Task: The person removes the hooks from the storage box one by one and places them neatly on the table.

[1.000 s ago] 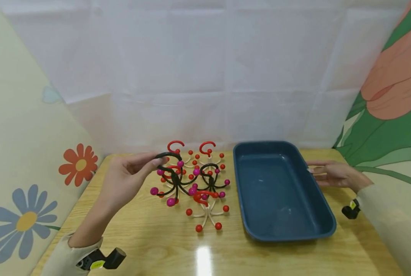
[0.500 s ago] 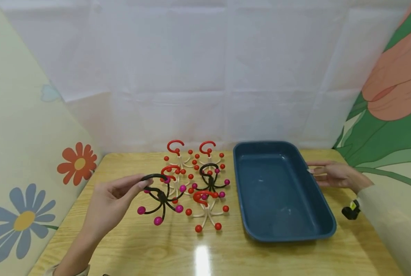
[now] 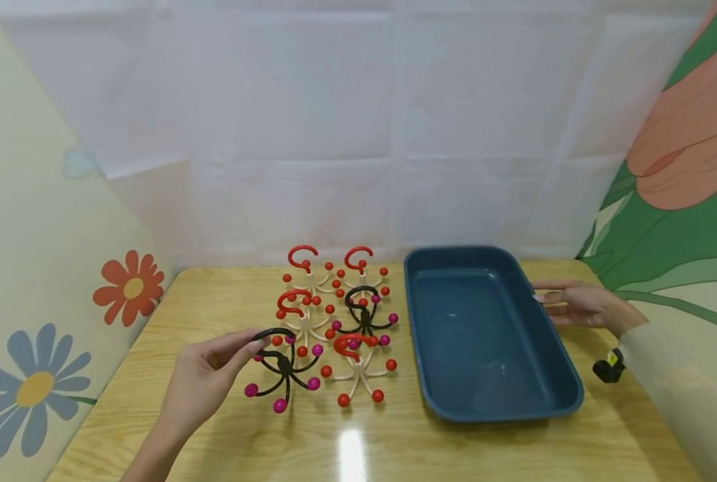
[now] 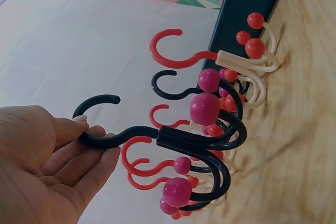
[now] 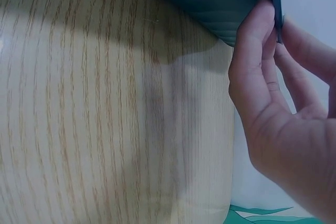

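My left hand (image 3: 198, 381) pinches a black multi-arm hook hanger (image 3: 284, 365) by its curved top hook. The hanger stands upright, its arms tipped with pink balls close over the table, at the front left of a group of hangers. In the left wrist view, thumb and fingertips meet on the black hook (image 4: 102, 141). My right hand (image 3: 584, 304) grips the right rim of a dark blue tray (image 3: 491, 335). The right wrist view has thumb and fingers on either side of the tray's edge (image 5: 276, 9).
Several cream hangers with red hooks and red balls, such as the front one (image 3: 359, 365), stand close together left of the tray. Another black hanger (image 3: 365, 318) is among them. A white sheet (image 3: 310, 134) hangs behind the wooden table (image 3: 262, 445).
The left hand has brought the black hanger leftward and down toward the front of the table, away from above the other hangers. My right hand stays on the tray's rim.
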Available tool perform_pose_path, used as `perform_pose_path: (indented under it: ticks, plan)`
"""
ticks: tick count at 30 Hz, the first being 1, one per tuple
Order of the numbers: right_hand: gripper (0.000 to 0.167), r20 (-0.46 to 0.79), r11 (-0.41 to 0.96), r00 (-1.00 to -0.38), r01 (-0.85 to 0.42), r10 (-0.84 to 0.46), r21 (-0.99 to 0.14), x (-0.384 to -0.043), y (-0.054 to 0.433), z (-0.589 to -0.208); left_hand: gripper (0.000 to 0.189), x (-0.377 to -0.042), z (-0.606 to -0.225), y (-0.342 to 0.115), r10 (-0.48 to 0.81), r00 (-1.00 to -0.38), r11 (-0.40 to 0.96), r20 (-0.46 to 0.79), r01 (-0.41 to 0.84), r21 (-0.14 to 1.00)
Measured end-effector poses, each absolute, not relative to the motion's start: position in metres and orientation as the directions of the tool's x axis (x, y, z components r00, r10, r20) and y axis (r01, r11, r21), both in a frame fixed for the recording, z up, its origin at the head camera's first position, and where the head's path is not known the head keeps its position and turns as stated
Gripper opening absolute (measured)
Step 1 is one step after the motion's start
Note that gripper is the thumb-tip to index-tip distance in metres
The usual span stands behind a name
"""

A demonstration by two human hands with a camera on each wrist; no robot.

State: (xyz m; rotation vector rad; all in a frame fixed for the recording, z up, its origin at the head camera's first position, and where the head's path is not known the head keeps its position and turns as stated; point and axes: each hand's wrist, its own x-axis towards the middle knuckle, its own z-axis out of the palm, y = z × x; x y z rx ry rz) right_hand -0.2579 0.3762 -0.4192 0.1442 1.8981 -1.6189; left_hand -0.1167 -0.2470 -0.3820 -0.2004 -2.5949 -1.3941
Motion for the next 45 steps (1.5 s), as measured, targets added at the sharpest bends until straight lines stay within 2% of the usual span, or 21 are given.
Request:
perform_pose_path:
  ticks: [5, 27, 29, 33, 35, 41, 45]
  plan:
    - [0.071, -0.525, 0.24, -0.794, 0.469, -0.307, -0.85, -0.259, 0.373, -0.418, 0.023, -0.117, -0.393, -0.247, 0.01, -0.981, 0.551, 0.196, 0.169, 0.817]
    - [0.07, -0.512, 0.239, -0.802, 0.456, -0.308, -0.857, -0.259, 0.377, -0.422, 0.027, -0.118, -0.407, -0.249, 0.013, -0.989, 0.55, 0.151, 0.133, 0.825]
    - [0.065, -0.515, 0.23, -0.8, 0.463, -0.307, -0.856, -0.258, 0.377, -0.421, 0.027, -0.118, -0.407, -0.25, 0.022, -0.988, 0.559, 0.151, 0.137, 0.818]
    - [0.046, -0.522, 0.222, -0.797, 0.474, -0.304, -0.852, -0.257, 0.378, -0.421, 0.028, -0.118, -0.408, -0.251, 0.024, -0.988, 0.583, 0.15, 0.136, 0.801]
    - [0.043, -0.526, 0.23, -0.796, 0.474, -0.3, -0.85, -0.257, 0.379, -0.421, 0.028, -0.118, -0.407, -0.251, 0.021, -0.99, 0.59, 0.141, 0.126, 0.797]
    - [0.066, -0.533, 0.275, -0.799, 0.465, -0.279, -0.841, -0.257, 0.378, -0.42, 0.029, -0.118, -0.407, -0.251, 0.013, -0.992, 0.6, 0.123, 0.106, 0.793]
    - [0.073, -0.532, 0.301, -0.801, 0.454, -0.275, -0.839, -0.256, 0.378, -0.421, 0.03, -0.118, -0.407, -0.251, 0.015, -0.994, 0.592, 0.107, 0.095, 0.8]
